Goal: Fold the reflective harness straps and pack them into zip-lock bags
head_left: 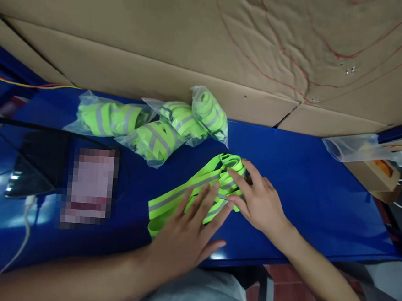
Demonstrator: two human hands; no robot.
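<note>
A neon-yellow reflective strap [180, 196] with a grey stripe lies on the blue table, its right end bunched in loops and its left end folded over. My left hand [190, 227] rests flat over the strap's front part, fingers stretched and spread. At the bunched right end is my right hand [261, 198], thumb and fingers apart and curved around the edge of the loops, touching them. The palms hide part of the strap.
Several clear bags of rolled straps [155, 140] lie along the cardboard wall [158, 69]. A black device [36, 166] with a white cable and a blurred-out rectangle [90, 184] are at left. A small cardboard box [374, 178] and plastic bag [352, 147] lie at right.
</note>
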